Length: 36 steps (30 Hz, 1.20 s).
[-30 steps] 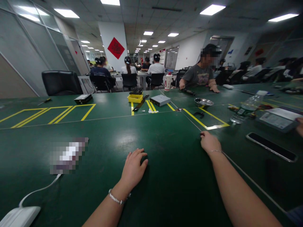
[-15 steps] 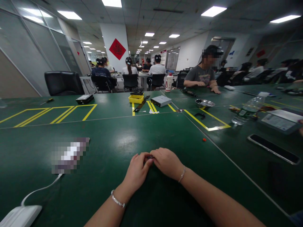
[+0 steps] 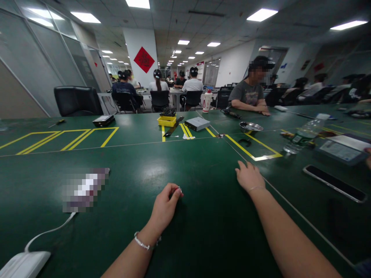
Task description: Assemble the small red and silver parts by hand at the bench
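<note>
My left hand pinches a small red and silvery thing between thumb and fingertips, low over the green table. It is too small for me to name. My right hand is farther right, by the seam in the tabletop, palm down with its fingers stretched forward and a little apart. I see nothing held in it. The spot where a small orange piece lay is now covered by this hand.
A phone on a white cable lies left. Toward the right are another phone, a water bottle, a metal bowl and a dark curved piece. A yellow tray and grey box sit ahead. A person sits opposite.
My hands have come apart. The right one has moved right and forward over the orange piece, while the left stays near its place holding the small thing. The person opposite has drawn their arms together.
</note>
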Motion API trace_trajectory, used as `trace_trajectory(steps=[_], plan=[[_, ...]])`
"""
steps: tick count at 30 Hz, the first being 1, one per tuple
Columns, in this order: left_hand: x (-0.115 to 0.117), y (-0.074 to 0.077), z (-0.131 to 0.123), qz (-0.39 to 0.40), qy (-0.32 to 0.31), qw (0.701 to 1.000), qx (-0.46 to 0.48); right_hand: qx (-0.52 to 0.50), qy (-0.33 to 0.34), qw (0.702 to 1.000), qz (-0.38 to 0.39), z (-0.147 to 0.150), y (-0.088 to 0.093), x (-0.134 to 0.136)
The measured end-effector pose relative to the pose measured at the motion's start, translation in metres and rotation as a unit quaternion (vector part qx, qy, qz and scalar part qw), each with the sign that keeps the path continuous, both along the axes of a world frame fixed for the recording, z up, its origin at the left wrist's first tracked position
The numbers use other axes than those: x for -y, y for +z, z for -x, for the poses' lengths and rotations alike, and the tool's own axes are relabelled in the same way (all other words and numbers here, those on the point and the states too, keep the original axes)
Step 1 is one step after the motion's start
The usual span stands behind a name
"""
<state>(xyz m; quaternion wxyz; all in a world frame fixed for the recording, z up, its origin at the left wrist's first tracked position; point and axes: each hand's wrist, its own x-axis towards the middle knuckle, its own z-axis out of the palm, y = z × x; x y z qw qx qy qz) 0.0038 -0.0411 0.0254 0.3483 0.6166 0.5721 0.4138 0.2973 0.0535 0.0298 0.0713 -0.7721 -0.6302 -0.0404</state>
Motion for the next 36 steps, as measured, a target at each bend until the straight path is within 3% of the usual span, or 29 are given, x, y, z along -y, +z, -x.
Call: trace_trajectory(steps=[4, 12, 16, 20, 23, 27, 30, 33, 36], plan=[[0.001, 0.000, 0.001, -0.008, 0.005, 1.000, 0.019, -0.002, -0.051, 0.997, 0.062, -0.021, -0.005, -0.003], [0.000, -0.005, 0.004, -0.003, -0.016, 0.998, 0.065, 0.027, -0.059, 0.995, 0.075, -0.012, 0.003, 0.003], [-0.002, -0.003, 0.003, -0.004, -0.002, 0.999, 0.052, -0.003, -0.010, 0.999, 0.048, -0.005, 0.005, 0.002], [-0.004, -0.006, 0.002, 0.015, -0.001, 0.996, 0.090, -0.159, 0.084, 0.983, 0.040, 0.028, 0.009, 0.006], [-0.006, -0.009, 0.002, 0.022, -0.012, 0.992, 0.124, -0.362, 0.148, 0.916, 0.095, 0.068, 0.013, 0.021], [-0.007, -0.012, 0.002, 0.014, -0.012, 0.990, 0.136, -0.588, 0.223, 0.754, 0.192, 0.116, 0.014, 0.048], [-0.008, -0.012, 0.001, 0.000, -0.010, 0.989, 0.145, -0.683, 0.208, 0.660, 0.236, 0.132, 0.011, 0.059], [-0.007, -0.009, 0.001, 0.005, -0.011, 0.989, 0.149, -0.740, 0.161, 0.597, 0.264, 0.133, 0.005, 0.059], [-0.005, -0.005, 0.002, 0.006, -0.004, 0.994, 0.109, -0.771, 0.141, 0.563, 0.264, 0.131, -0.003, 0.055]])
